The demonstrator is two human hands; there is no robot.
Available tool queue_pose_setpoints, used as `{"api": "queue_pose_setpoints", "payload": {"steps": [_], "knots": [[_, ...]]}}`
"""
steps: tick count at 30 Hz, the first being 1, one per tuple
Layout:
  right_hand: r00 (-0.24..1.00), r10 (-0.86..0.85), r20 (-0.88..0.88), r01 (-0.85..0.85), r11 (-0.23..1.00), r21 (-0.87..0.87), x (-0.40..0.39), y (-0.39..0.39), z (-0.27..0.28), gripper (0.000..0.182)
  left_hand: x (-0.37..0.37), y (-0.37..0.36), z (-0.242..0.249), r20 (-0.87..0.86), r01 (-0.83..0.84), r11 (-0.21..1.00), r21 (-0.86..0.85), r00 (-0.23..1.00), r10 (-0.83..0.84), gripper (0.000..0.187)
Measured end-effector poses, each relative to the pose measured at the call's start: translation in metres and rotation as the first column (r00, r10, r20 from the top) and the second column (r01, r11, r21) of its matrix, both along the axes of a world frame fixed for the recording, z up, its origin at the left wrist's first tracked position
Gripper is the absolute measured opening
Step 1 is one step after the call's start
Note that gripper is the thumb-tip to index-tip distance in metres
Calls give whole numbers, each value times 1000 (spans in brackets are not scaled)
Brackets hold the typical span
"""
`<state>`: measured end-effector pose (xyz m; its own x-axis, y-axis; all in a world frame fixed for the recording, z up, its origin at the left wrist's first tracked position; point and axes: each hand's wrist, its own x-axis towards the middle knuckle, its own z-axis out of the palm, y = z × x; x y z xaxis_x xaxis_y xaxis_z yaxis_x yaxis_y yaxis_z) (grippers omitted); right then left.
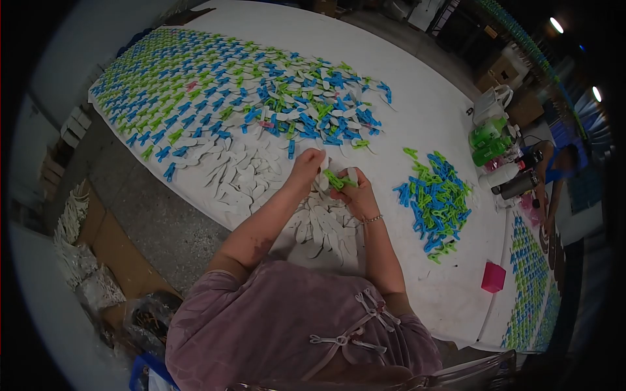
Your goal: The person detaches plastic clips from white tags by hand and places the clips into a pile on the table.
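Over the white table my right hand (357,195) is closed on a green clothespin (337,180). Close beside it, my left hand (310,164) pinches a white, flat, curved piece (323,161) that meets the clothespin. Loose white pieces (319,225) lie in a heap below my hands, and more of them spread to the left. Beyond my hands is a pile of blue and green clips with white pieces attached (319,104). To the right sits a heap of bare blue and green clothespins (435,199).
Rows of clips (176,85) cover the table's far left. A pink box (493,277) stands at the right, below green bottles (489,140) and dark bottles (518,186). Another person (554,169) is at the far right beside more rows of clips (527,287).
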<state>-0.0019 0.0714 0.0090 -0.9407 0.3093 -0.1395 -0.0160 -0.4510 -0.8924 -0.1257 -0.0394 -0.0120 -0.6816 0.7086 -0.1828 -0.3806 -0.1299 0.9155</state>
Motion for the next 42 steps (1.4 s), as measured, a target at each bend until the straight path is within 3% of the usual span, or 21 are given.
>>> {"api": "queue_pose_setpoints", "payload": {"steps": [2, 3, 5, 7, 9, 10, 11, 12, 16, 18, 20, 21, 25, 27, 28, 29, 30, 32, 34, 37, 42], "knots": [[1000, -2, 18, 1, 1000, 24, 0, 1, 1, 24, -6, 0, 4, 172, -305, 941, 149, 945, 280, 21], [999, -6, 36, 4, 999, 50, 1, 1, 2, 24, -12, 1, 6, 171, -303, 941, 147, 945, 278, 21], [999, -39, 30, 37, 998, 59, 4, 3, 1, 24, -28, -2, 11, 351, -563, 807, 178, 802, 483, 19], [997, -72, 22, 70, 995, 70, 3, 5, -2, 25, -29, -14, 26, 272, -523, 821, 228, 844, 462, 19], [985, -164, -44, 159, 796, 584, 0, 8, -11, 27, -16, -26, 51, -112, -98, 991, -87, 990, 88, 18], [985, -165, -42, 158, 798, 581, 0, 3, -11, 27, -6, -24, 46, -112, -97, 991, -92, 990, 87, 18], [962, -222, -161, 260, 557, 789, -2, -4, -12, 28, 8, -16, 38, -511, -68, 996, -57, 859, 29, 19], [927, -237, -290, 347, 251, 904, -3, -11, -8, 30, 18, -10, 33, -821, -24, 999, -36, 571, -16, 19], [939, -230, -256, 307, 223, 925, 5, -18, 8, 35, 35, -9, 32, -703, 27, 993, -117, 704, -102, 19], [914, -248, -322, 358, 116, 926, 8, -2, 2, 39, 42, -18, 45, -386, 204, 979, -25, 901, -198, 17], [891, -341, -299, 366, 151, 919, 12, 25, 4, 42, 45, -29, 61, -314, 307, 951, 26, 906, -283, 17], [863, -390, -321, 371, 58, 927, 16, 44, 5, 42, 44, -34, 65, -244, 403, 911, 84, 895, -373, 17], [720, -606, -339, 209, -276, 938, 50, 128, 17, 43, 22, -41, 62, -289, 397, 912, -101, 865, -409, 13], [670, -667, -326, 107, -347, 932, 60, 142, 28, 43, 8, -37, 39, -535, 506, 826, -248, 640, -552, 13], [667, -680, -304, 6, -404, 915, 63, 143, 34, 44, 7, -34, 32, -534, 502, 830, -244, 644, -547, 13], [662, -693, -286, -95, -456, 885, 62, 143, 38, 46, 7, -29, 26, -632, 397, 895, -204, 645, -430, 18], [665, -689, -287, -96, -460, 883, 55, 140, 38, 46, 8, -23, 24, -718, 291, 945, -150, 625, -307, 22], [866, -439, -239, 131, -261, 956, 27, 118, 34, 54, 3, -11, 7, -714, 227, 965, -131, 653, -250, 23], [947, -274, -165, 128, -148, 981, -5, 82, 38, 63, -1, -6, 0, -710, 162, 981, -111, 677, -192, 23], [982, -159, -99, 71, -175, 982, -51, 51, 35, 68, -3, -10, -6, -599, 121, 971, -206, 769, -223, 22], [995, -14, -97, 79, -470, 879, -107, 42, 27, 71, -3, -10, -13, -631, 118, 988, -103, 760, -156, 19]]}}
